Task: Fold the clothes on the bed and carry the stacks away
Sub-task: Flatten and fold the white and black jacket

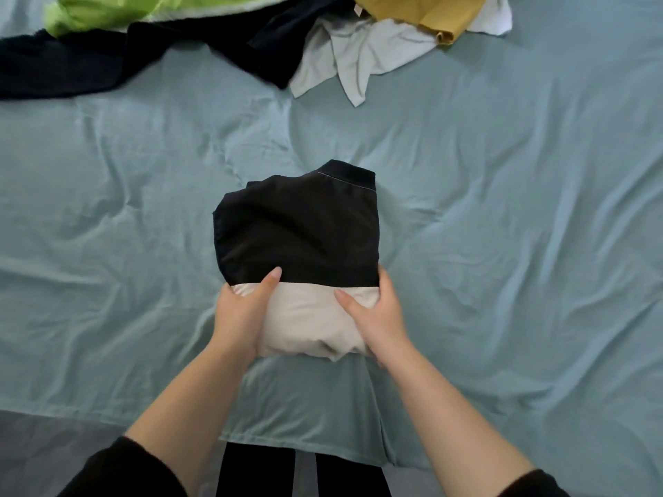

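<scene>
Stack (pixel 297 238) looks compactly folded, black part adjoining cream.

The folded black fabric garment (pixel 297 227) lay on the folded beige fabric garment (pixel 308 324), offset toward the far side. Both were positioned mid-bed on the pale blue-green sheeted bed (pixel 502 245). The left grip (pixel 240 317) held the lower garment's near-left side and the right grip (pixel 376 317) its near-right side, each with the thumb on top.

Along the far edge, well apart from this stack:
- At the left, the crumpled lime-green garment (pixel 107 12).
- Just before it, the crumpled navy garment (pixel 107 62).
- To the right, the crumpled pale-grey garment (pixel 358 55).
- Behind that and touching it, the mustard-yellow garment (pixel 412 12).
- Rightmost, the white cloth (pixel 495 16).
</scene>
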Action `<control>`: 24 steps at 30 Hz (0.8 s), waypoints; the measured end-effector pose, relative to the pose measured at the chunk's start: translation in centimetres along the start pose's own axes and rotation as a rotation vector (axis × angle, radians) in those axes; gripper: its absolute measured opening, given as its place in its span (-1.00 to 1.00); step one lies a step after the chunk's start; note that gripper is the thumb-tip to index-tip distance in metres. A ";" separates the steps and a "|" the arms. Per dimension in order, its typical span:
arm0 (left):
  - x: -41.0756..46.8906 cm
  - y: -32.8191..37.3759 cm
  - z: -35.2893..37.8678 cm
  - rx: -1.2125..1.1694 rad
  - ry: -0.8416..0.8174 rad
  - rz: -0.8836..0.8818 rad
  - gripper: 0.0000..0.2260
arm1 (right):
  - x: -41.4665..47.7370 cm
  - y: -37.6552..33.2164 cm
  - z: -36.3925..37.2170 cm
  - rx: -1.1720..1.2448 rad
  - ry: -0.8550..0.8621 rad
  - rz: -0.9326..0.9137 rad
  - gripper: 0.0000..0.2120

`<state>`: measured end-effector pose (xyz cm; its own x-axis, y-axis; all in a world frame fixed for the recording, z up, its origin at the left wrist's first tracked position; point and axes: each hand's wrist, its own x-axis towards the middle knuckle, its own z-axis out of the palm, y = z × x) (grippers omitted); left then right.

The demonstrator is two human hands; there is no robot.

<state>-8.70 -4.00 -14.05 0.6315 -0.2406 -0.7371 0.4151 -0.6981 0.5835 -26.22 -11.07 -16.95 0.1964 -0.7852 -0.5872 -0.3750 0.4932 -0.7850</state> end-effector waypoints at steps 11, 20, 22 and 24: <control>-5.6 7.3 15.5 0.070 -0.228 0.127 -0.51 | 3.1 -5.9 -15.7 -0.096 0.315 -0.123 -0.47; -5.4 16.2 30.5 0.256 -0.364 0.145 -0.17 | 11.1 -11.1 -27.6 -0.318 0.504 -0.156 -0.41; -4.9 15.8 31.9 0.369 -0.288 0.056 -0.13 | 12.4 -10.4 -28.1 -0.677 0.408 0.054 -0.35; -5.3 14.5 32.6 0.574 -0.248 0.229 -0.08 | 12.9 -9.8 -27.2 -0.916 0.266 0.084 -0.34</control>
<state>-27.32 -34.83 -12.79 0.4641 -0.5256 -0.7130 -0.1694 -0.8428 0.5109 -44.66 -36.21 -11.46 -0.0332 -0.8754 -0.4823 -0.9636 0.1560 -0.2170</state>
